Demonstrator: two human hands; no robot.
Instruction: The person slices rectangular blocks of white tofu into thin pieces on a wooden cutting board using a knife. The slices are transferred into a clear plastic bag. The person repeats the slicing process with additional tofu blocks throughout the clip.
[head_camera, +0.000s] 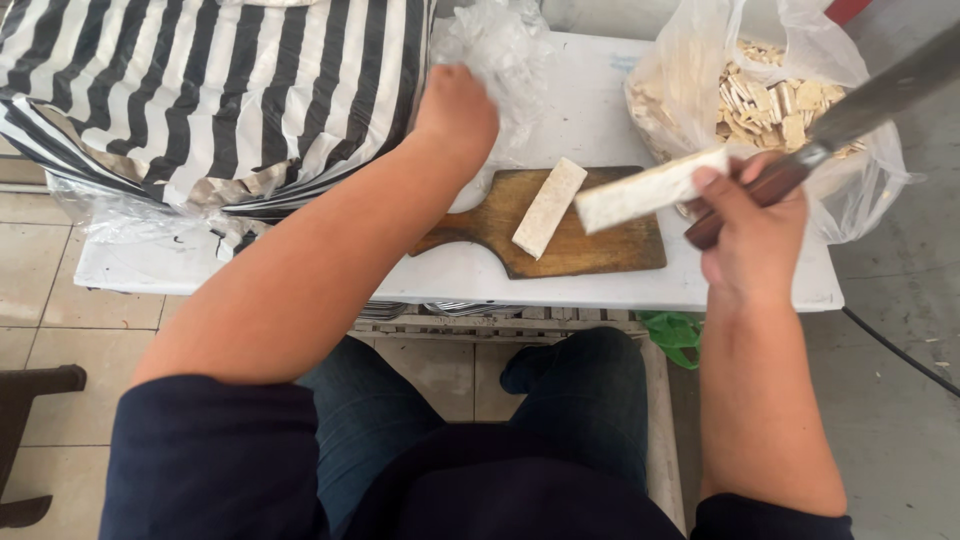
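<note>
From the head view, the left hand (457, 112) reaches closed into the clear bag (495, 50) while the right hand (750, 225) clamps knife (860, 105) and white bar (650, 187) above the board (600, 245), so cutting seems between pieces; another bar (548, 207) lies there.

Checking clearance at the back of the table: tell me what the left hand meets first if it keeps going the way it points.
Most likely the crumpled clear plastic bag: the left hand seems already at its edge, though depth is unclear.
</note>
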